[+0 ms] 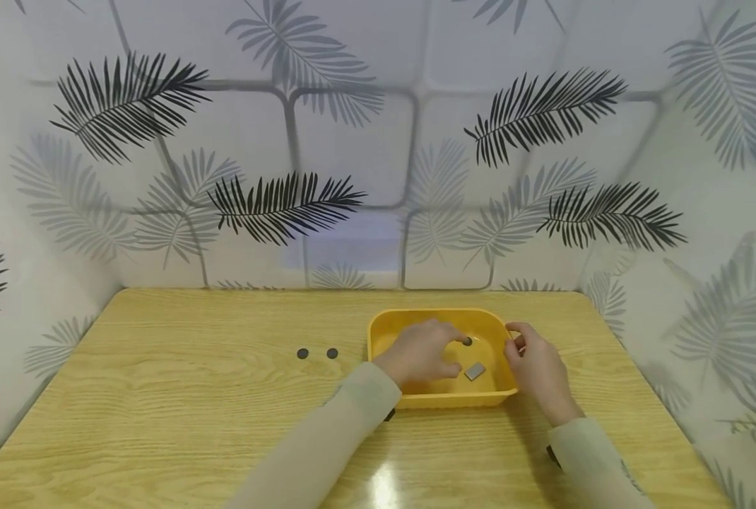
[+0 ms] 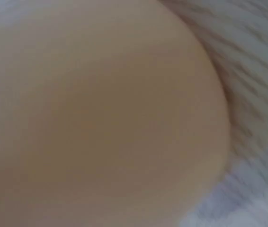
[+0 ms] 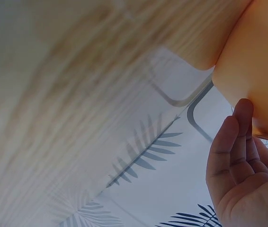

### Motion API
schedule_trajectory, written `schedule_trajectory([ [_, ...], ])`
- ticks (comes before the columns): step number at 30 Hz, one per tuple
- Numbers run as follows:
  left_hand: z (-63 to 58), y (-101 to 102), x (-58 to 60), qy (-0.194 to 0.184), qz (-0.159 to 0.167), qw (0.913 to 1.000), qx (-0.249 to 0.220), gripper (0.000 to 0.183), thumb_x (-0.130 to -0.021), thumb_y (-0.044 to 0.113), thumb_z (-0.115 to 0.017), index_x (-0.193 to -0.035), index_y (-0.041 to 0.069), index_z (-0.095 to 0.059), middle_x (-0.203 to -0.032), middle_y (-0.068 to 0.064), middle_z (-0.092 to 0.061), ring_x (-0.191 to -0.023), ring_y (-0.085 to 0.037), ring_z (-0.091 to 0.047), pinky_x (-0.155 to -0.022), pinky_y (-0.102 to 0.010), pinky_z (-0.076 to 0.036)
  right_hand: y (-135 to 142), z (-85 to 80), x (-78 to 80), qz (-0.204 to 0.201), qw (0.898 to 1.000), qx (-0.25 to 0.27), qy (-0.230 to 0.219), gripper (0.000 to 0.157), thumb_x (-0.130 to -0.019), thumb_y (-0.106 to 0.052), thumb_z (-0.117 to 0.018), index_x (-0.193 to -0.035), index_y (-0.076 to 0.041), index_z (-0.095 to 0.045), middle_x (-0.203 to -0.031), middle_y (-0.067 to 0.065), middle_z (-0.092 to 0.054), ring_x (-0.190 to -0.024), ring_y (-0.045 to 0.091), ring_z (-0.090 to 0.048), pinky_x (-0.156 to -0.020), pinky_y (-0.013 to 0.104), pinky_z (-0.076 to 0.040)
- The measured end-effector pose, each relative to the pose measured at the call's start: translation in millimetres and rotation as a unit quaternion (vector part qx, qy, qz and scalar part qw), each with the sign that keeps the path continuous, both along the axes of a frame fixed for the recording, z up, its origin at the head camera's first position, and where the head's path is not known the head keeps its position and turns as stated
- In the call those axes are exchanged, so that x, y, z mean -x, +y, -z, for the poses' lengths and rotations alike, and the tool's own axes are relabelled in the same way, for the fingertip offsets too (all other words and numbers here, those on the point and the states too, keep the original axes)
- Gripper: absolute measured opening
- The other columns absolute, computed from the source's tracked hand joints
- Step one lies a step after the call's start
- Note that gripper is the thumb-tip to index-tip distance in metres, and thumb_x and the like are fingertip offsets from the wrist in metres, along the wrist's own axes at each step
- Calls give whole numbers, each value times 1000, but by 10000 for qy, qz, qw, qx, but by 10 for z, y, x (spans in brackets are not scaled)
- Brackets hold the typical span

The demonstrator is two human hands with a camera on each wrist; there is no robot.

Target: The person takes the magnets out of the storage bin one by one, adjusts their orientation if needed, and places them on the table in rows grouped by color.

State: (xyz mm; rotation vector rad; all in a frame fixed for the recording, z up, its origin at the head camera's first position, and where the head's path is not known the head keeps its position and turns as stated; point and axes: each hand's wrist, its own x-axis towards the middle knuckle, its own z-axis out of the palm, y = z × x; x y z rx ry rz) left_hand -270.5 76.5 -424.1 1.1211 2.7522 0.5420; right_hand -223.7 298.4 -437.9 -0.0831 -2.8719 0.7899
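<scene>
A yellow plastic tray (image 1: 448, 400) sits on the wooden table. My left hand (image 1: 419, 353) reaches over its left side into it, thumb and forefinger spread apart. Right at the forefinger's tip is a small dark round disc (image 1: 468, 341) on the tray floor; whether they touch I cannot tell. A small grey rectangular piece (image 1: 475, 371) lies close to the thumb. At the tray's right end my right hand (image 1: 540, 367) holds the rim, and the right wrist view shows its fingertips (image 3: 243, 111) against the outer wall. The left wrist view is mostly filled by blurred skin.
Two more dark round discs, a left one (image 1: 302, 353) and a right one (image 1: 332, 353), lie side by side on the table (image 1: 162, 396), left of the tray. A pale curtain with leaf prints (image 1: 352, 155) hangs behind and at both sides of the table.
</scene>
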Motion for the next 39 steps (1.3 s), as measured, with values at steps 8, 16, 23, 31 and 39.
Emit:
schedule_trajectory([
  [8, 82, 142, -6, 86, 34, 9999, 102, 52, -96, 33, -71, -144, 17, -60, -144, 5, -64, -133, -17, -59, -110, -32, -50, 0, -12, 0, -25, 10000, -10, 11, 38, -105, -15, -51, -139, 0, -55, -100, 20, -70, -61, 16, -55, -55, 29, -45],
  [16, 132, 219, 9, 82, -28, 9997, 216, 57, -96, 36, -72, -148, 16, -56, -145, 4, -63, -133, -17, -60, -112, -32, -49, -6, -7, 2, -13, 10000, 4, 41, 38, -105, -15, -52, -140, 0, -55, -99, 19, -70, -60, 16, -54, -53, 28, -44],
  [23, 202, 245, -7, -111, -77, 9974, 711, 71, -98, 50, -66, -157, 20, -43, -157, 2, -52, -148, -21, -47, -123, -40, -39, -3, 1, 1, -30, 10000, 40, 22, 38, -105, -15, -52, -140, 0, -55, -101, 20, -70, -61, 17, -56, -54, 29, -45],
  [31, 227, 245, -28, -671, -181, 9942, 819, 77, -100, 60, -56, -163, 25, -30, -165, 4, -41, -157, -22, -33, -130, -47, -26, -3, 7, -8, -13, 10000, 28, 37, 38, -104, -15, -52, -139, 1, -55, -101, 20, -71, -62, 17, -57, -55, 29, -46],
  [39, 239, 200, -40, -1027, -97, 9928, 613, 84, -98, 69, -50, -166, 27, -21, -170, 9, -31, -161, -24, -23, -133, -51, -13, -8, -9, -7, -12, 10000, 30, 60, 37, -104, -15, -52, -138, 0, -56, -100, 20, -71, -62, 17, -56, -54, 28, -45],
])
